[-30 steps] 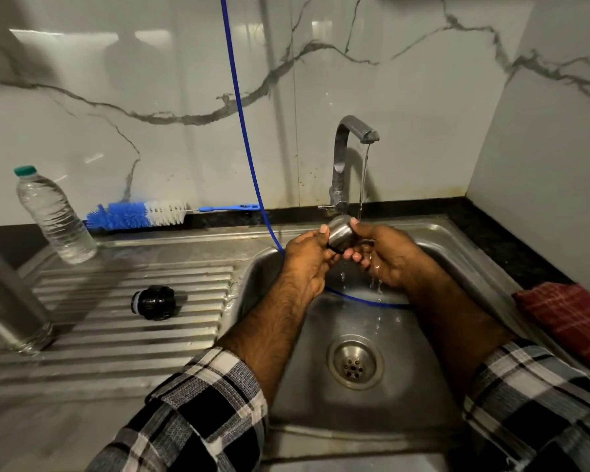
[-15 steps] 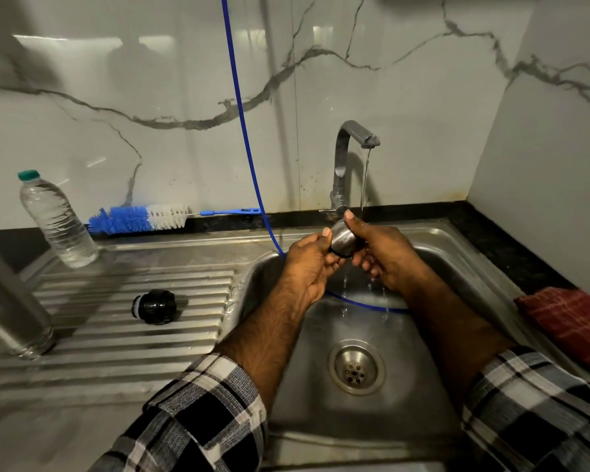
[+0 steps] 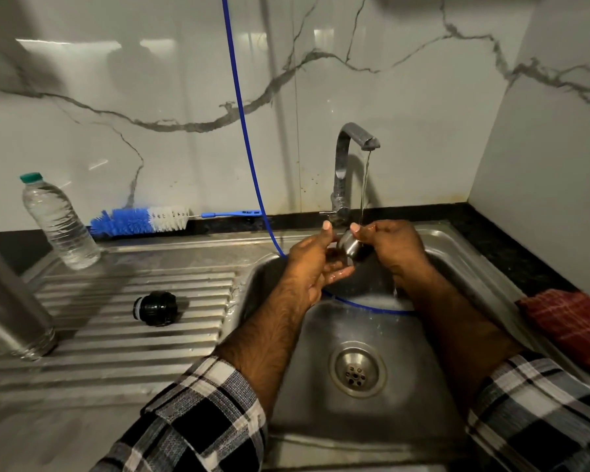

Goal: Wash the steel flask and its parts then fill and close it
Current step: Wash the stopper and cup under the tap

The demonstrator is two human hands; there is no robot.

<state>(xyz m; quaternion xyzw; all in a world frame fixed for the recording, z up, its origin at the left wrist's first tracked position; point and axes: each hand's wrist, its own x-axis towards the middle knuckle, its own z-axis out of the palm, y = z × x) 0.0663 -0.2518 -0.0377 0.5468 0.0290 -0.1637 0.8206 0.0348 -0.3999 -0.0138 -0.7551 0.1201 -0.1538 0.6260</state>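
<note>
A small steel flask cup (image 3: pixel 349 246) is held over the sink basin (image 3: pixel 457 267) under a thin stream of water from the tap (image 3: pixel 346 155). My right hand (image 3: pixel 389 245) grips the cup with thumb on top. My left hand (image 3: pixel 312 264) holds its other side, thumb raised, wet fingers under it. The steel flask body (image 3: pixel 12 308) stands upside down at the left edge of the ribbed drainboard (image 3: pixel 116 342). The black inner stopper (image 3: pixel 157 308) lies on its side on the drainboard.
A blue and white bottle brush (image 3: pixel 140 221) lies along the back ledge. A clear plastic water bottle (image 3: pixel 58 221) leans at the back left. A blue hose (image 3: pixel 242 124) hangs down into the basin. A red checked cloth (image 3: pixel 573 321) sits on the right. The drain (image 3: pixel 356 369) is in the basin's middle.
Both hands have turned the cup a little under the running water; my left thumb has lifted off it. The flask, stopper and brush have not moved.
</note>
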